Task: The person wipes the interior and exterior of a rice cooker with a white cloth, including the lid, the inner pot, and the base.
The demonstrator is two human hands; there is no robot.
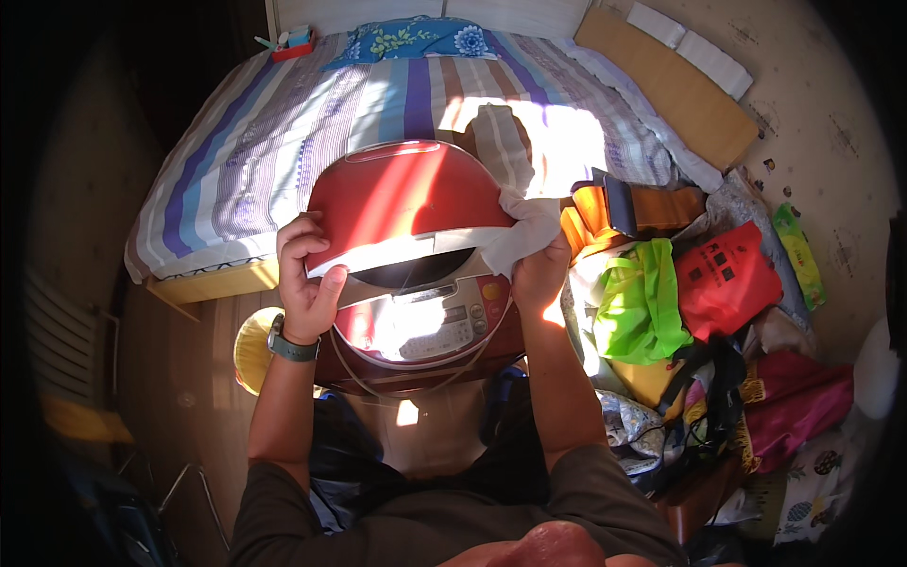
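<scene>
A red rice cooker [418, 333] with a silver control panel and buttons stands before me, its red lid [404, 191] raised. My left hand [308, 276] grips the lid's left edge, thumb on the near rim and fingers around the side. At the lid's right edge, my right hand [542, 273] holds a white cloth [528, 227] against the rim. Beneath the lid a dark opening shows in part; what lies inside is hidden. A thin pale handle or cord curves across the cooker's front.
Beyond the cooker is a bed [283, 142] with a striped cover. To the right lie a green bag [638, 305], a red bag [726, 283] and piled cloths. A yellow bin [255, 351] stands at the left; a metal-legged chair [191, 489] is lower left.
</scene>
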